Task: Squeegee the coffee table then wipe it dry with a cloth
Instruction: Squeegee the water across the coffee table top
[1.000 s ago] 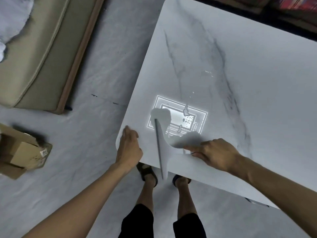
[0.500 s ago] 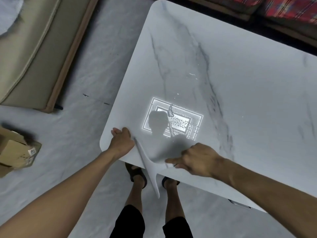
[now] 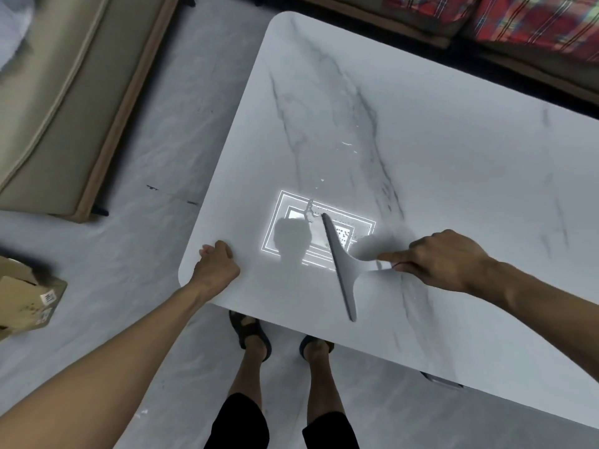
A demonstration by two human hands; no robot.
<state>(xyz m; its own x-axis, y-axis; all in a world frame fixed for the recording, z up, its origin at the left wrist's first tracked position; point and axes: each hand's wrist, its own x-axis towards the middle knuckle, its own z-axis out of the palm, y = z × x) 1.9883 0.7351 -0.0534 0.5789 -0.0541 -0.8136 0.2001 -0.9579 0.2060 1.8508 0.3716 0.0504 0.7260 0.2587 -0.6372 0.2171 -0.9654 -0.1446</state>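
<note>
Squeegee (image 3: 340, 264) blade down on wet tabletop (image 3: 453, 150) near front edge, right hand (image 3: 444, 259) closed on handle. Left hand (image 3: 215, 265) curled over edge. Light, stiff tool; handle hold suits it.

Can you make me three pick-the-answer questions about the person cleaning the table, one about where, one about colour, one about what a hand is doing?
1. Where is the left hand?
A. At the table's corner edge
B. On the sofa
C. On the box

2. What colour is the squeegee?
A. Red
B. Grey
C. Green

3. What is the right hand doing?
A. Hanging empty
B. Holding a cloth
C. Holding the squeegee handle

Answers: 1 A, its fingers rest at the coffee table corner. 2 B, the blade and handle look pale grey. 3 C, its fingers close on the handle, blade on the tabletop.
</note>
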